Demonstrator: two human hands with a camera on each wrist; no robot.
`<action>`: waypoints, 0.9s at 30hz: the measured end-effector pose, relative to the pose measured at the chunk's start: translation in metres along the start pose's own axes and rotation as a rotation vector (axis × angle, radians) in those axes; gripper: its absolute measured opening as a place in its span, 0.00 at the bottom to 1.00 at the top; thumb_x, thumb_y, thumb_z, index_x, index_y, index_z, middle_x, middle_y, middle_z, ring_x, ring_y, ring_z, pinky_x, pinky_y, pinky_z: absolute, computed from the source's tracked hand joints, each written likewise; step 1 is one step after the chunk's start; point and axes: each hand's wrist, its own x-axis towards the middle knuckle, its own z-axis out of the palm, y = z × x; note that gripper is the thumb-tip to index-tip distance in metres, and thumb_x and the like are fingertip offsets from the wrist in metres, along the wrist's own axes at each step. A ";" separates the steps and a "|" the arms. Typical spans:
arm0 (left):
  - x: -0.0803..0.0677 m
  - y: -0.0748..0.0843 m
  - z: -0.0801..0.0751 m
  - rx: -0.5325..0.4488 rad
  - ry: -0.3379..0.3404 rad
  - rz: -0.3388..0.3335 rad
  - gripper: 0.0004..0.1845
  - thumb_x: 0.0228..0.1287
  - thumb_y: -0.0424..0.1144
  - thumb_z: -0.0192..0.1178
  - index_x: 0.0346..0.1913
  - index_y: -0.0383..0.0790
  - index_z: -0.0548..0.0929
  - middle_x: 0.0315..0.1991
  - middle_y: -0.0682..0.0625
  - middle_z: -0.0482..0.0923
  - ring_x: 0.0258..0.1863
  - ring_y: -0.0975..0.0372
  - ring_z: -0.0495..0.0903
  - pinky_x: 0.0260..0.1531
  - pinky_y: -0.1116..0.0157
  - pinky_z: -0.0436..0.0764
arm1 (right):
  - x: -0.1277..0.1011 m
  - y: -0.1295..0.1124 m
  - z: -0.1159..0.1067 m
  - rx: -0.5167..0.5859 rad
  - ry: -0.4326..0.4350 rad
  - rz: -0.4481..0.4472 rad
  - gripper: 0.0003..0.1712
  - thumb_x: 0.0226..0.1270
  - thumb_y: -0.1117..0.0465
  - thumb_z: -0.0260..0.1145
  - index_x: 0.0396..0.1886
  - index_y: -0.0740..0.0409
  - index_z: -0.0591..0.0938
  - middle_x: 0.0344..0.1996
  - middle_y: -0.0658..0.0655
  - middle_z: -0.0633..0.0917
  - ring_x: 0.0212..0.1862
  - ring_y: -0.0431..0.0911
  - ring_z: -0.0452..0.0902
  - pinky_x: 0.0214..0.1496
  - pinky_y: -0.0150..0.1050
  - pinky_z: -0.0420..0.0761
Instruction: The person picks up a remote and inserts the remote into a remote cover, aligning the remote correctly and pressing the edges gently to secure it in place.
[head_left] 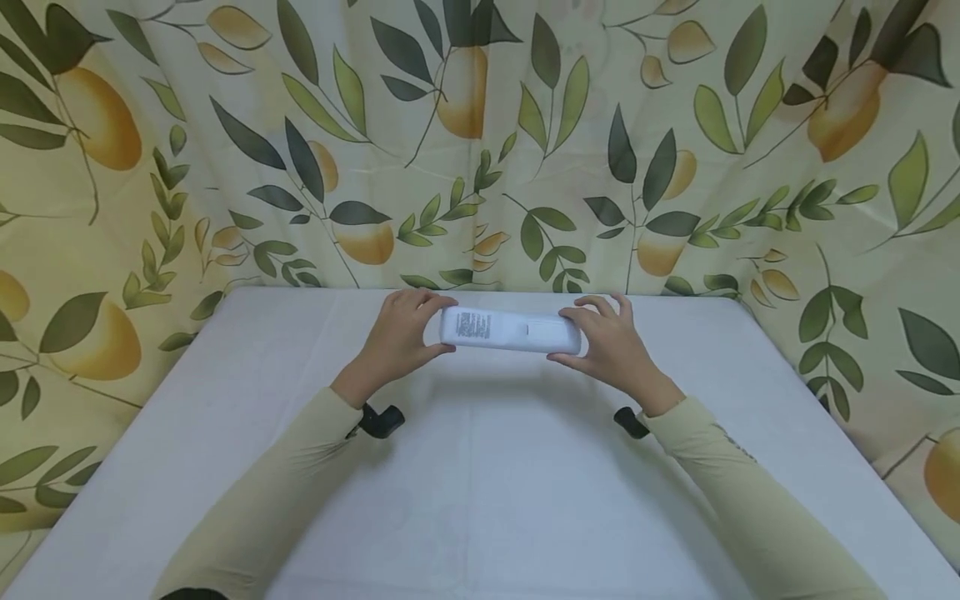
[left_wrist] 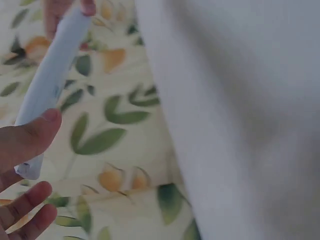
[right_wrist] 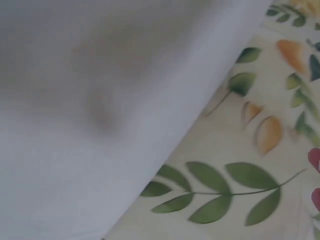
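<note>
Hands first, as seen from the head camera: the left hand (head_left: 401, 333) and the right hand (head_left: 609, 340) each grip one end of a white remote control (head_left: 510, 331), fingers and thumbs curled round it. The remote lies level between them, back side up with a printed label showing, raised a little above the far part of the white table (head_left: 480, 483). Pale sleeves (head_left: 292, 483) cover both arms. A curtain (head_left: 480, 142) printed with leaves and yellow fruit hangs behind and beside the table.

Left wrist view: the remote (left_wrist: 50, 85) runs up the picture, the left thumb (left_wrist: 30, 137) pressed on its near end. Fingertips of the other hand (left_wrist: 87, 7) pinch the far end. Blurred white tabletop fills the right side.

Right wrist view: only blurred tabletop (right_wrist: 100, 100) and curtain (right_wrist: 240, 165) show clearly; reddish fingertips peep in at the right edge, so I cannot tell the grip here.
</note>
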 end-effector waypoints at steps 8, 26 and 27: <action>0.042 -0.041 0.057 0.003 -0.259 -0.149 0.34 0.46 0.50 0.73 0.58 0.46 0.74 0.55 0.43 0.74 0.59 0.49 0.69 0.58 0.48 0.65 | 0.028 0.037 0.044 0.008 -0.250 0.117 0.37 0.40 0.44 0.77 0.47 0.61 0.80 0.44 0.62 0.84 0.54 0.58 0.71 0.62 0.66 0.56; 0.070 -0.077 0.114 -0.182 -0.507 -0.468 0.34 0.54 0.47 0.67 0.65 0.55 0.69 0.67 0.36 0.56 0.66 0.43 0.55 0.62 0.46 0.57 | 0.050 0.060 0.099 0.194 -0.539 0.464 0.39 0.41 0.49 0.78 0.54 0.62 0.78 0.53 0.64 0.80 0.56 0.63 0.67 0.56 0.61 0.56; 0.069 -0.077 0.114 -0.169 -0.522 -0.467 0.34 0.55 0.48 0.66 0.66 0.56 0.68 0.69 0.36 0.54 0.68 0.43 0.54 0.63 0.45 0.56 | 0.050 0.060 0.100 0.194 -0.547 0.469 0.38 0.42 0.50 0.77 0.54 0.62 0.78 0.53 0.64 0.80 0.56 0.64 0.67 0.56 0.61 0.56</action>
